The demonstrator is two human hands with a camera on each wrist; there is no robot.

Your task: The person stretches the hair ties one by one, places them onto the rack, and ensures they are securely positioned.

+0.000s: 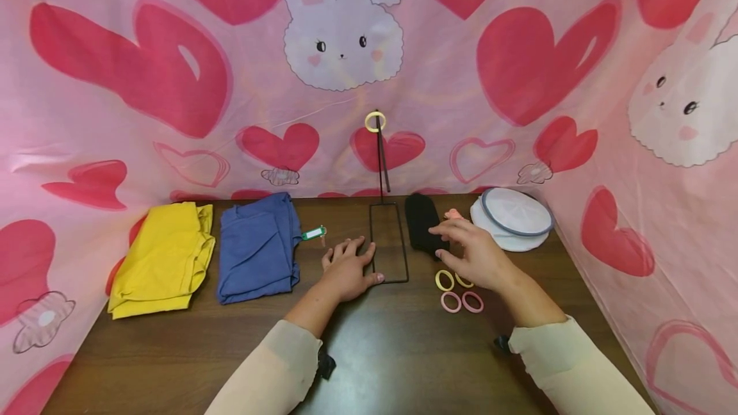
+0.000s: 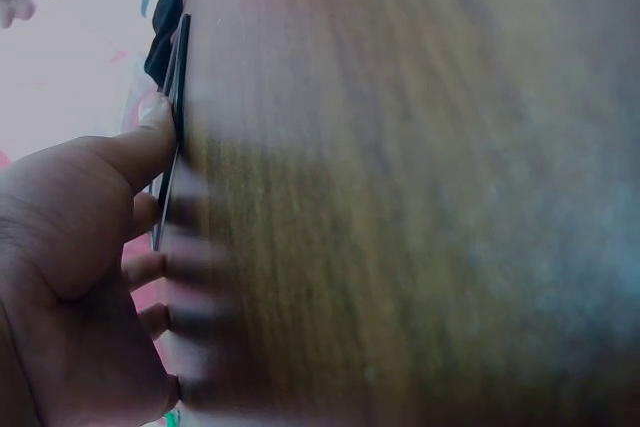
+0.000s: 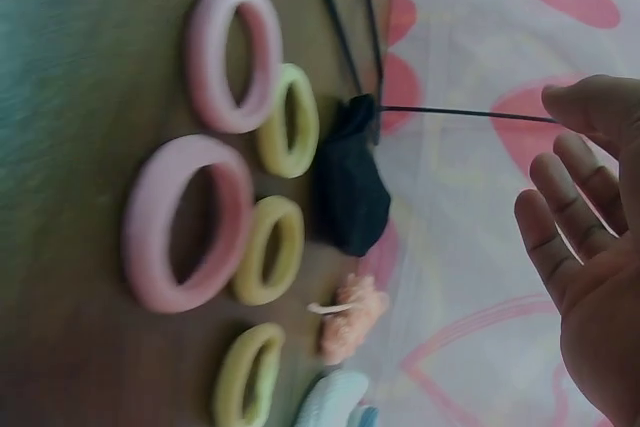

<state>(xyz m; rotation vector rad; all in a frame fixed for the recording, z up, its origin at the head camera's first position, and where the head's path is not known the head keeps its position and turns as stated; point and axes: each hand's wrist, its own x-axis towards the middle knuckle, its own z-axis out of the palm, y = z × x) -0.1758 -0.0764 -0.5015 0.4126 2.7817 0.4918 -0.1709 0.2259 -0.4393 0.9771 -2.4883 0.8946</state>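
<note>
A thin black wire stand (image 1: pixel 407 255) has its rectangular base on the table, and a yellow hair tie (image 1: pixel 367 122) hangs at the top of its upright. My left hand (image 1: pixel 348 272) rests at the base's left side with spread fingers, its thumb on the front corner. In the left wrist view the thumb (image 2: pixel 152 132) touches the black wire. My right hand (image 1: pixel 477 255) hovers over the table with loosely bent fingers and nothing in its grasp. Beneath and beside it lie pink hair ties (image 3: pixel 138 222) and yellow ones (image 3: pixel 268 252). A folded black cloth item (image 1: pixel 419 213) is near its fingertips.
Folded yellow cloth (image 1: pixel 164 255) and folded blue cloth (image 1: pixel 256 252) lie on the left, near a green key tag (image 1: pixel 314 233). At the back right are a small coral-coloured item (image 1: pixel 453 214) and a white mesh bag (image 1: pixel 516 213) with a blue-grey rim. Pink printed curtains surround the table.
</note>
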